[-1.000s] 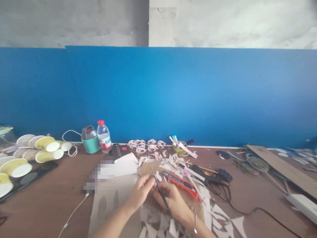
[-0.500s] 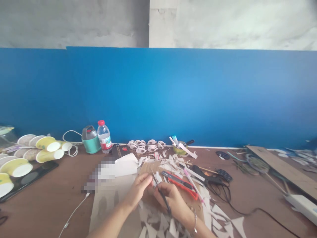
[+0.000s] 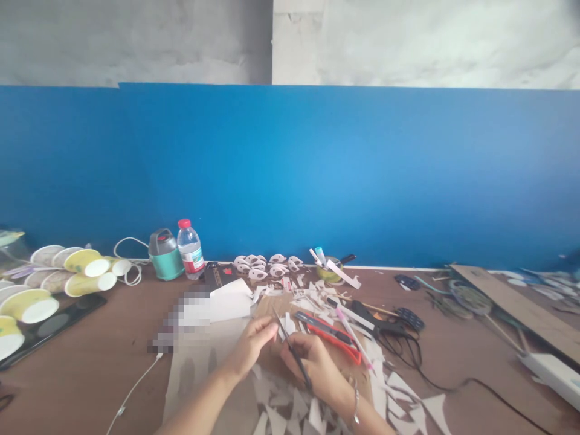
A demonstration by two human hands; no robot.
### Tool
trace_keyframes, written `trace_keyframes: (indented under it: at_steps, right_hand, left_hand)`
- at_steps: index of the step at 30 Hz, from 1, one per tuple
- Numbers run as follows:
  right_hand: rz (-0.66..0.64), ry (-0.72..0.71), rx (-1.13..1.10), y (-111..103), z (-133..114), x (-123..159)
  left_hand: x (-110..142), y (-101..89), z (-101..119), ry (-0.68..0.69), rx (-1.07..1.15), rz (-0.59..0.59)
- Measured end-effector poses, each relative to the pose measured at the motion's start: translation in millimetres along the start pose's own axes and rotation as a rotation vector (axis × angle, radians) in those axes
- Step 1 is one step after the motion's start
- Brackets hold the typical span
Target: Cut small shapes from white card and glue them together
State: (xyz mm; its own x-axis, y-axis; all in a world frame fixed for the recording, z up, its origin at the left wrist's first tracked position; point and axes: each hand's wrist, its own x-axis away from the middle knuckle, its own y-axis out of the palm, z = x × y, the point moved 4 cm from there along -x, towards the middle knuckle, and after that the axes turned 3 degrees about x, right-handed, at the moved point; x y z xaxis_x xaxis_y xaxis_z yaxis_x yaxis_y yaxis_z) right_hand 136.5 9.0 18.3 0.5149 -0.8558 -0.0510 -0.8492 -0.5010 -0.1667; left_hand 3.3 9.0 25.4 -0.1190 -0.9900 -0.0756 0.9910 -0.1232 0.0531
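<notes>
My right hand is closed round a slim dark pointed tool. The tool slants up to the left, its tip beside my left fingertips; its exact kind cannot be made out. Thumb and fingers of my left hand are pinched together, and whatever lies between them is too small to name. A white paper piece shows between the hands, just right of the tool's tip. Under both hands lies a brown cutting board strewn with paper scraps. A red utility knife rests right of my right hand.
White cut-out shapes stand in a group by the blue partition. A tape roll, a black glue gun with its cable and a pink pen lie rightward. Leftward are a bottle, a teal flask and paper cups.
Both hands stay nearly in place. The dark tool's tip has shifted slightly left, and the white paper piece beside it shows a little more.
</notes>
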Motion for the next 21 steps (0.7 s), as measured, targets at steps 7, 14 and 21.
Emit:
trace_keyframes:
  at_steps: [7, 14, 21]
  right_hand:
    - [-0.015, 0.08, 0.015, -1, 13, 0]
    - [-0.015, 0.064, -0.052, 3, 5, 1]
    - [-0.011, 0.05, 0.035, 2, 7, -2]
  left_hand:
    - [1, 0.5, 1, 0.006, -0.07, -0.018]
    - [-1, -4.2, -5, 0.017, -0.08, -0.075]
    - [-3, -5.9, -10, 0.012, 0.0, -0.018]
